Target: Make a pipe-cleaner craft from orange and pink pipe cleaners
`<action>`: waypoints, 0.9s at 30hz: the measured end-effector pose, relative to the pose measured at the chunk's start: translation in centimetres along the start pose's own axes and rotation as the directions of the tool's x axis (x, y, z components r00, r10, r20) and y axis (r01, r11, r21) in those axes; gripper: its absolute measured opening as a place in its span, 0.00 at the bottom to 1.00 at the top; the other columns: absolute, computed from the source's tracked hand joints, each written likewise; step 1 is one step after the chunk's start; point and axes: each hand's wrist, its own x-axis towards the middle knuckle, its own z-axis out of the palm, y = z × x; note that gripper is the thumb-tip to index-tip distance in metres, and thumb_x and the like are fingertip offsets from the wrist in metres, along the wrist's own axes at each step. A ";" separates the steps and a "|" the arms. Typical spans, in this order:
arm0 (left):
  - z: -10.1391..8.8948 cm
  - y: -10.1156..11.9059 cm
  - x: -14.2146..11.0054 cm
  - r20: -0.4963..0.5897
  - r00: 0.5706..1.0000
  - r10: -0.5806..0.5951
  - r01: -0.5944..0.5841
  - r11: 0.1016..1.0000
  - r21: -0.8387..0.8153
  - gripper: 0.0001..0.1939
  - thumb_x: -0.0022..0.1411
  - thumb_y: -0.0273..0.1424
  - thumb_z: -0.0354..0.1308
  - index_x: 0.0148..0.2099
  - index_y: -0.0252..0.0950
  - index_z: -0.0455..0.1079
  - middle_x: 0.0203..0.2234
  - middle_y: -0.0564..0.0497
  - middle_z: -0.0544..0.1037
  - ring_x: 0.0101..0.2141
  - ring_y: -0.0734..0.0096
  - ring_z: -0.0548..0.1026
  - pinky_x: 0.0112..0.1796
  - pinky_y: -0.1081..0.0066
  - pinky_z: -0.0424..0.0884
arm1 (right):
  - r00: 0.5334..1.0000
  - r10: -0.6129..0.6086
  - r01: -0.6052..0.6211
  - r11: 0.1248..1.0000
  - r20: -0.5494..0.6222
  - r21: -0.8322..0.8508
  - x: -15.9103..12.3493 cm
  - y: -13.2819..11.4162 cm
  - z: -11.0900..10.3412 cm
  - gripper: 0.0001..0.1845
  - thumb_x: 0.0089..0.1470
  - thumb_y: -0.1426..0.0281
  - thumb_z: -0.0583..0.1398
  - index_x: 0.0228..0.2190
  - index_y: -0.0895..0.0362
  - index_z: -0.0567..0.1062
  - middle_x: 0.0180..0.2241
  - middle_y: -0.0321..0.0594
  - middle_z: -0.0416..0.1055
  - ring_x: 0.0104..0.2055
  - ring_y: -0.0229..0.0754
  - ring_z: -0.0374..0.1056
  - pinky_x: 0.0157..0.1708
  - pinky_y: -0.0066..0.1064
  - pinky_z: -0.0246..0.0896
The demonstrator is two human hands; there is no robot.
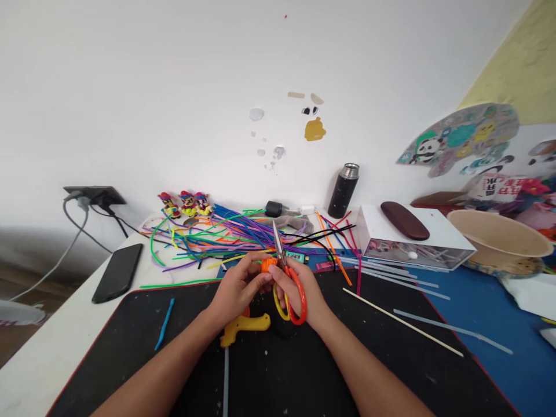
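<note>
Over the black mat [330,370], my left hand [241,284] pinches a small bundle of orange pipe cleaner [268,264] between thumb and fingers. Scissors [299,298] with red and yellow handles are held in my right hand [304,286], their blades pointing up and away. The right fingertips meet the orange bundle as well, beside the blades. Below my hands lies a yellow glue gun [243,327] with a translucent glue stick [226,382] in it. A short blue pipe cleaner piece [165,324] rests on the mat at the left.
Many coloured pipe cleaners [243,231] spread across the back. Three small figures [187,202], a black bottle [344,191] and a white box [408,226] stand near the wall. A phone [117,272] lies left; a wooden stick [403,321], glue sticks [403,278] and a beige bowl [499,234] are right.
</note>
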 end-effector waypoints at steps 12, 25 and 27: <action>0.1 0.8 0.2 0.012 1.000 0.000 0.001 0.994 -0.105 0.19 0.73 0.41 0.60 0.61 0.40 0.67 0.32 0.51 0.81 0.31 0.66 0.80 0.32 0.69 0.77 | 1.000 -0.002 0.003 0.999 -0.019 0.043 0.1 -0.2 0.0 0.25 0.58 0.45 0.66 0.35 0.55 0.71 0.15 0.27 0.66 0.12 0.35 0.60 0.12 0.24 0.55; 0.0 0.6 0.3 0.017 1.000 0.002 0.000 0.996 -0.087 0.20 0.73 0.41 0.60 0.63 0.41 0.70 0.35 0.50 0.81 0.32 0.67 0.79 0.34 0.69 0.77 | 1.000 0.019 -0.017 0.998 -0.020 0.062 -0.1 -0.6 0.1 0.27 0.56 0.44 0.66 0.34 0.54 0.71 0.14 0.26 0.65 0.12 0.34 0.60 0.12 0.22 0.54; 0.0 0.7 0.3 -0.004 1.000 -0.001 0.001 0.996 -0.084 0.22 0.72 0.41 0.62 0.64 0.41 0.67 0.36 0.50 0.81 0.32 0.67 0.79 0.34 0.69 0.77 | 0.999 0.018 -0.017 0.998 -0.031 0.060 -0.1 -0.6 0.1 0.27 0.57 0.43 0.65 0.36 0.55 0.71 0.14 0.26 0.65 0.12 0.34 0.61 0.12 0.22 0.55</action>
